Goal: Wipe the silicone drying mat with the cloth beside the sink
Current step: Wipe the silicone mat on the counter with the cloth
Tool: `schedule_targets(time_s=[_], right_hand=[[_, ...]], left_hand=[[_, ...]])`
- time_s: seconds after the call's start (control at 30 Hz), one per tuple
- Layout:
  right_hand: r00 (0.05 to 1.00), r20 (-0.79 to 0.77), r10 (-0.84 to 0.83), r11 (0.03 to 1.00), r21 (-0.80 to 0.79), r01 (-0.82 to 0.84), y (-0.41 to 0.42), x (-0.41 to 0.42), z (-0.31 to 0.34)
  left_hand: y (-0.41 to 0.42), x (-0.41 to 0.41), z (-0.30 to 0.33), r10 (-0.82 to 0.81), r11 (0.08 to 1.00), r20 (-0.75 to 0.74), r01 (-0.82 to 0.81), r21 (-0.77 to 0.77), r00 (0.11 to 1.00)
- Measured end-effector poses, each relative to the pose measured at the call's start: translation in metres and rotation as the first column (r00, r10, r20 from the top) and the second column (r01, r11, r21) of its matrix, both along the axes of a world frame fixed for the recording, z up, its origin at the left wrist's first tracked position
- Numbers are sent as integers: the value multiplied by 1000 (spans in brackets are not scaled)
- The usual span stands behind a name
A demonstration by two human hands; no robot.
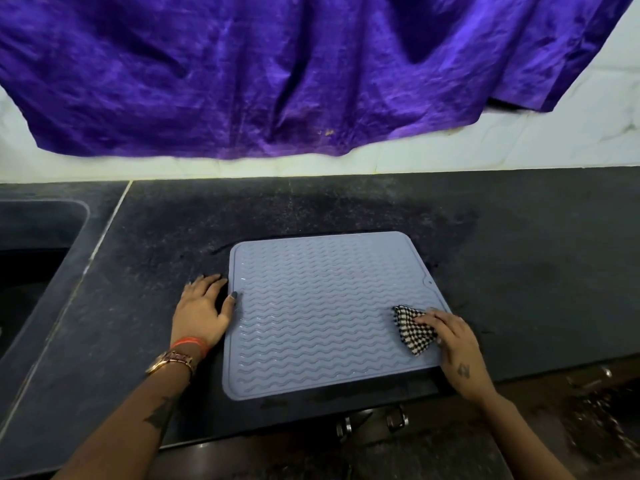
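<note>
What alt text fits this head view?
A person's right hand presses a checkered cloth on a grey silicone mat's right edge, while the left hand steadies its left edge; a sink lies far left.

mat [329,317]: ribbed matt silicone | cloth [412,329]: woven check | counter [519,244]: speckled stone

Dim and even overall, brightest along the white tiled wall [450,147] behind the counter [502,237]. Soft sheen on the purple cloth [242,81] overhead and on the ridges of the mat [329,306]. Faint shadows beside both hands. Wide-angle bending at the counter's far edge. Blurred and smeared at the lower right corner.
</note>
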State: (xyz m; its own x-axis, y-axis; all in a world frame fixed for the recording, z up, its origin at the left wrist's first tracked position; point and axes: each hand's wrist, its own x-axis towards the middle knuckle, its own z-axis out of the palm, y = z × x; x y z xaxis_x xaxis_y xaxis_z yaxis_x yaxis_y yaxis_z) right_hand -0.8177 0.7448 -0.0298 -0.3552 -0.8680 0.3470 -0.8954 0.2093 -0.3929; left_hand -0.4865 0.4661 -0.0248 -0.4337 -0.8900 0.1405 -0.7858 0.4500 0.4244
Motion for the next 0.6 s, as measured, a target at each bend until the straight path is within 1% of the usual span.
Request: schedule_targets(time_s=[0.1, 0.13, 0.27, 0.3, 0.4, 0.53, 0.6], right_hand=[[995, 98, -20, 1000, -17, 22, 2, -4, 7], [994, 103, -25, 999, -29, 28, 6, -2, 8], [1000, 12, -8, 998, -69, 9, 17, 11, 3], [999, 15, -32, 997, -65, 33, 17, 12, 2], [991, 106, -86, 994, -57, 93, 19, 16, 4], [998, 32, -47, 994, -93, 50, 27, 29, 3], [995, 61, -74, 994, -74, 78, 26, 29, 4]], left_hand=[[1, 0, -1, -16, 1000, 13, 16, -6, 1000], [0, 0, -1, -15, 1000, 11, 15, -9, 1000], [-1, 0, -1, -9, 1000, 16, 9, -4, 1000], [-1, 0, -1, -8, 1000, 14, 9, -5, 1000], [1, 0, 0, -19, 1000, 13, 19, -10, 1000], [1, -2, 2, -7, 1000, 5, 7, -14, 1000], [1, -1, 2, -9, 1000, 6, 9, -11, 1000]])
